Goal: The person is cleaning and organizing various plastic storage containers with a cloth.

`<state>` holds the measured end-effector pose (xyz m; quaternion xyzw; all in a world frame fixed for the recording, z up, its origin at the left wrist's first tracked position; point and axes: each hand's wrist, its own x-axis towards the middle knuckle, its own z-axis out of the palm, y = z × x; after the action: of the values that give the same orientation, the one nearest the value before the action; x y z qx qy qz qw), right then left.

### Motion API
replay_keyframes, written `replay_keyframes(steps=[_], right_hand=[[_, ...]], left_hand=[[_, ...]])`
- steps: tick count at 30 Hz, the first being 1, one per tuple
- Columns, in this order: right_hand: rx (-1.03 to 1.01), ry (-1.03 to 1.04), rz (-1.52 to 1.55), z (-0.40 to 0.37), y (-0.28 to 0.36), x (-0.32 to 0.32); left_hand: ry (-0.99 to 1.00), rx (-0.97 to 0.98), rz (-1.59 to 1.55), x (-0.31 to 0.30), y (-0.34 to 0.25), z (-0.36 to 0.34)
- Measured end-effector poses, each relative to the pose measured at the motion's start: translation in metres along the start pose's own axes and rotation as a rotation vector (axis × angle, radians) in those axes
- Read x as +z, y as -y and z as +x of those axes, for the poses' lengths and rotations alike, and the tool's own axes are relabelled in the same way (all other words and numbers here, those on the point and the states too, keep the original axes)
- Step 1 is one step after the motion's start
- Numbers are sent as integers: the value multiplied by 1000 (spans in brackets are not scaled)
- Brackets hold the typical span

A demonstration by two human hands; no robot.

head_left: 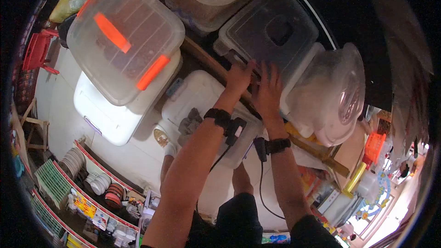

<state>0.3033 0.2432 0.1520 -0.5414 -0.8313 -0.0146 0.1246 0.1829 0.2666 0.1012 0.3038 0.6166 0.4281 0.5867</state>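
A clear plastic storage box with a dark-looking lid (294,11) stands at the upper middle, in front of me. At its near edge is a dark handle latch (235,57). My left hand (239,80) is closed around this edge at the latch, its fingers curled and partly hidden. Just beside it, my right hand (268,85) lies against the same edge with its fingers stretched out over the lid's rim. Both wrists carry black straps with small devices and cables. A wooden beam (206,59) runs beneath my hands.
Translucent boxes with orange handles (151,23) are stacked at the left over a white box (108,110). Another clear box (197,94) stands below my hands. A rounded clear container (328,94) is at the right. Shelves hold stacked plates (72,160) at lower left.
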Motion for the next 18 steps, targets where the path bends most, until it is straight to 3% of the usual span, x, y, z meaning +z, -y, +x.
replay_keyframes(steps=[2,4,5,7,9,10,11,12,13,14,15,16,18], right_hand=[[25,27,11,8,-2,-7],[43,59,36,11,2,-18],[52,87,38,12,5,-23],[40,127,68,9,21,-28],[107,107,174,5,41,-32],[95,106,191,1,60,-34],[231,263,598,-7,88,-35],[366,424,1003,-11,117,-32],[413,421,1265,-11,148,-24],[463,413,1525,-10,181,-15],[614,392,1683,1,217,-21],[769,366,1837,16,247,-28],[858,299,1817,41,285,-17]], left_hand=[[15,-52,-62,9,20,9],[-73,622,801,6,34,10],[-95,615,815,3,33,8],[-12,18,-34,-10,11,-23],[-53,53,-117,-49,9,-72],[-60,157,12,-74,17,-97],[-61,257,143,-105,27,-124],[-54,97,-77,-136,46,-147],[-44,-62,-298,-170,64,-168],[-95,-67,-287,-211,52,-197],[-167,149,-209,-244,56,-218],[-238,87,-154,-281,56,-230],[-412,18,-25,-337,40,-247]])
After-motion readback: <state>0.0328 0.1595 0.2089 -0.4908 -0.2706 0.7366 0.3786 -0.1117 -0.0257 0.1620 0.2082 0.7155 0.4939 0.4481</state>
